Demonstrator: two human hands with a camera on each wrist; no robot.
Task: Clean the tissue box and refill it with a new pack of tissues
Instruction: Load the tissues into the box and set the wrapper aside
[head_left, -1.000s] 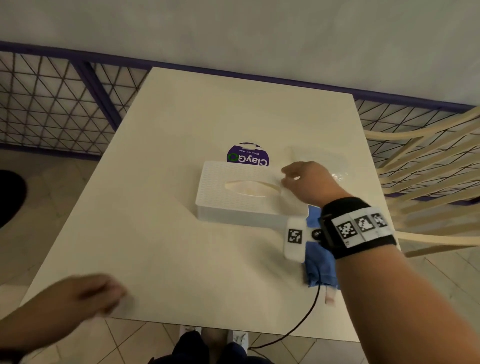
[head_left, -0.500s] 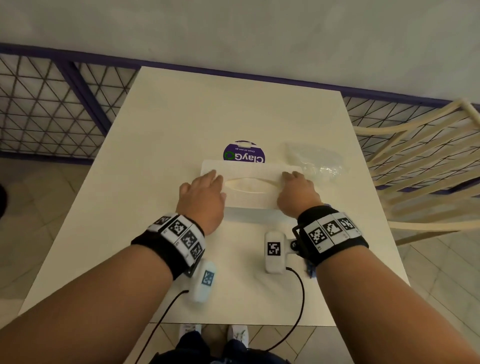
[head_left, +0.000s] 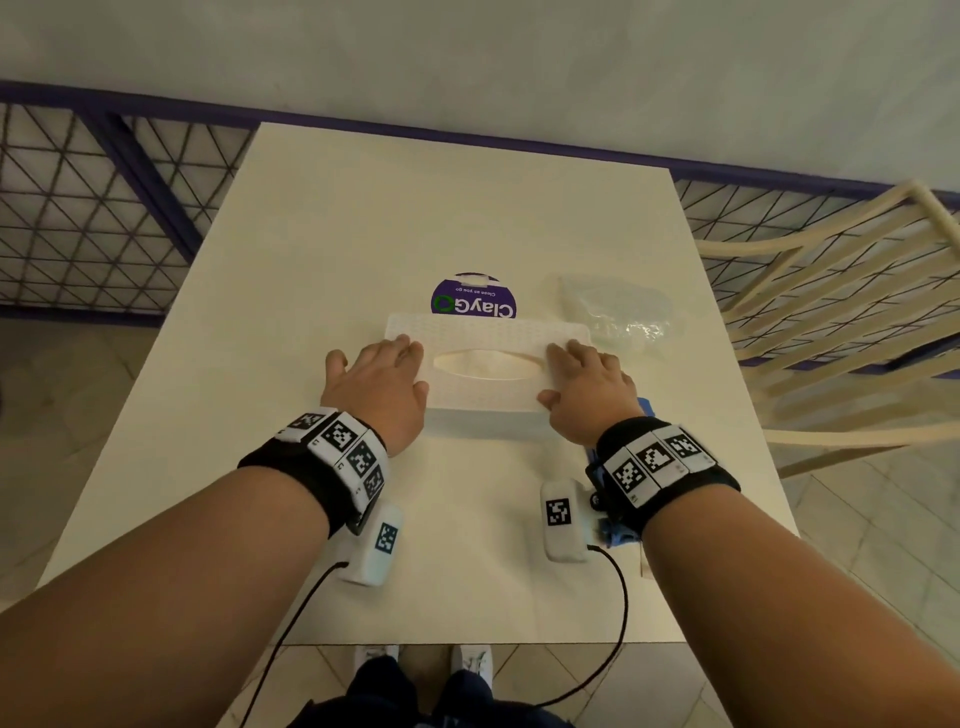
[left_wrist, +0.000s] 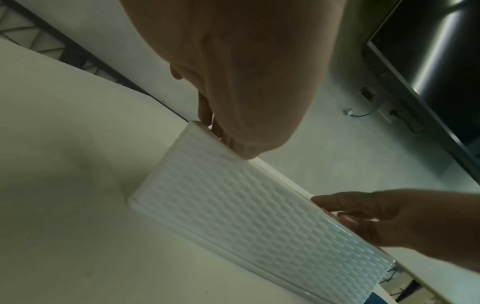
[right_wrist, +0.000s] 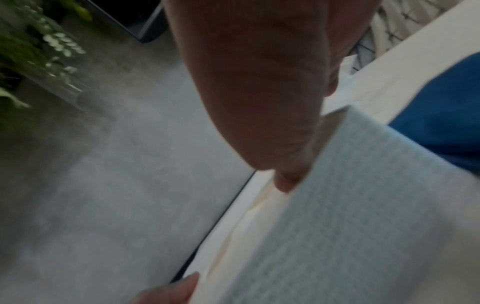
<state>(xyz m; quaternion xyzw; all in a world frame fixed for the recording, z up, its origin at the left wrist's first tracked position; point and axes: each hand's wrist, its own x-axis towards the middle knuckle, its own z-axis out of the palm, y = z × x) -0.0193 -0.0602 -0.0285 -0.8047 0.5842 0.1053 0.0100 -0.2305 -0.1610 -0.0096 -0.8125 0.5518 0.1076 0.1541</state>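
A white tissue box with a woven pattern stands at the middle of the table, a tissue showing in its oval top slot. My left hand lies flat on the box's left end, fingers straight, thumb spread out to the side. On the right end my right hand lies flat too, its thumb at the near top edge. The left wrist view shows the box's near wall under my left palm, with my right hand beyond it. The right wrist view is blurred: palm over the box.
A crumpled clear plastic wrapper lies behind the box on the right. A purple round sticker sits just behind the box. A blue cloth lies under my right wrist. A cream chair stands to the right, a purple railing to the left.
My left hand came up from the table's near left edge and settled on the box's left end. My right hand stayed on the right end, and the view shifted closer.
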